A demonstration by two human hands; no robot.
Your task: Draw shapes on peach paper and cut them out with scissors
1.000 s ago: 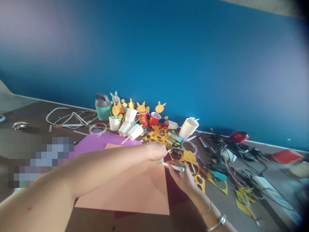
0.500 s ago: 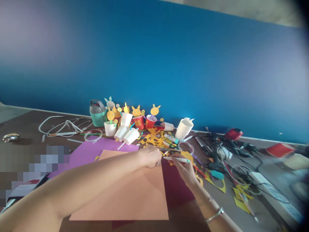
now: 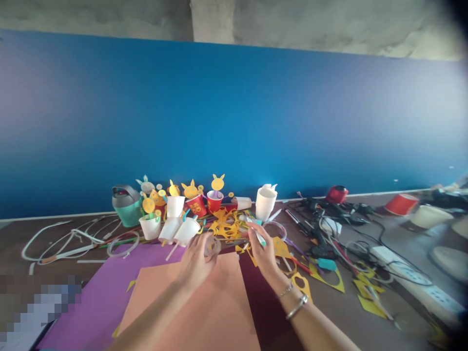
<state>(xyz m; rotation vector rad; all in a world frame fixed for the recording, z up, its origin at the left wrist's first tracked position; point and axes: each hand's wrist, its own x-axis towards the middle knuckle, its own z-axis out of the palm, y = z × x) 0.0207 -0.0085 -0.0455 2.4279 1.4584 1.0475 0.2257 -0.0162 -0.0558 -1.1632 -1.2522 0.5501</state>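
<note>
My left hand [image 3: 195, 258] is closed around what looks like a roll of clear tape [image 3: 212, 247], above the upper edge of a peach paper sheet [image 3: 204, 302]. In my right hand [image 3: 265, 253] is a white marker [image 3: 256, 232] with a green end, gripped between thumb and fingers. Yellow paper scraps [image 3: 224, 225] lie heaped just beyond both hands. A pair of scissors [image 3: 237, 242] appears to rest between them, partly hidden. Under the peach sheet are a purple sheet [image 3: 91, 292] and a dark maroon sheet [image 3: 263, 302].
Paper cups with yellow rabbit-like cutouts [image 3: 218, 183] stand along the blue wall, near a green-and-grey container [image 3: 127, 207]. A stack of white cups [image 3: 265, 204] stands behind my right hand. Black cables [image 3: 340, 212] and a power strip [image 3: 402, 268] spread over the right side.
My left hand has drawn back left, and the tape roll now shows in it. My right hand still holds the marker, now tilted differently. The view has tipped up.
</note>
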